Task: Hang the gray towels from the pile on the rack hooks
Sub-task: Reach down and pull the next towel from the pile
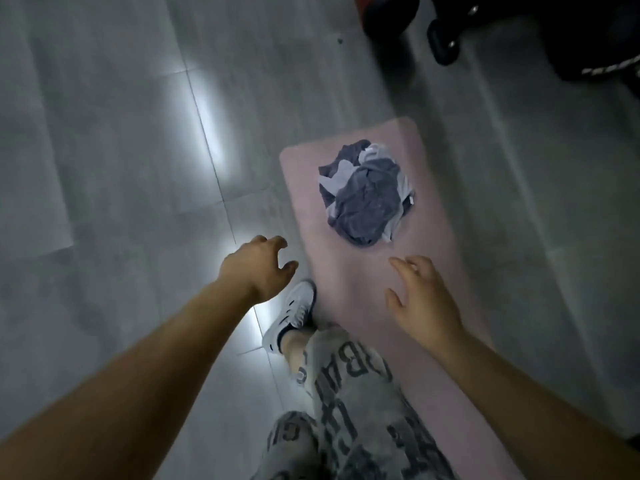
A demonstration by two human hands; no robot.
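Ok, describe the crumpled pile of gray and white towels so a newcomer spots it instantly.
Start at the long pale pink mat lying on the gray tiled floor. The crumpled pile of gray and white towels sits near its far end, just beyond the right hand. It is the only bunched cloth on the mat's smooth surface.

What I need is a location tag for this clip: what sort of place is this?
Probably an indoor room in a home: a gray tiled floor, a pink mat bearing a pile of gray towels, and a black wheeled object nearby.
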